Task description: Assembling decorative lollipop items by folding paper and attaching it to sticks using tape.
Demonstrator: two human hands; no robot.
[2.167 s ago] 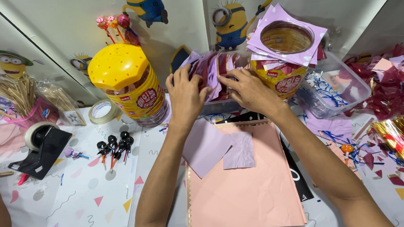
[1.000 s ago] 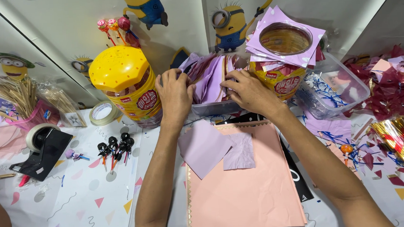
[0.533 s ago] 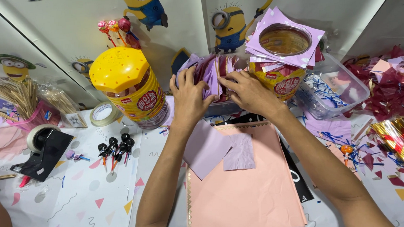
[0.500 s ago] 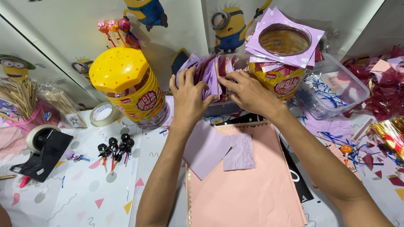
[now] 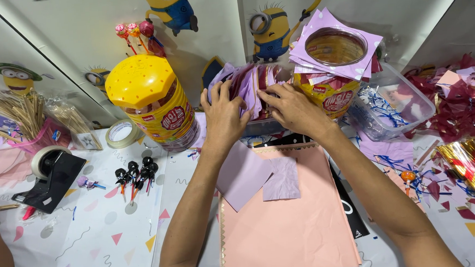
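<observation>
Leafing through a standing stack of purple paper sheets (image 5: 245, 86) at upper centre of the frame, the left hand (image 5: 223, 118) spreads its fingers flat against the stack, gripping nothing, while the right hand (image 5: 293, 108) pinches sheet edges. These sheets look thin, light, floppy and easily creased; best taken by an upper corner.

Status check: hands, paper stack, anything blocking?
Left hand and right hand both on upright purple paper squares. Nothing blocking; yellow-lidded jar stands beside.
</observation>
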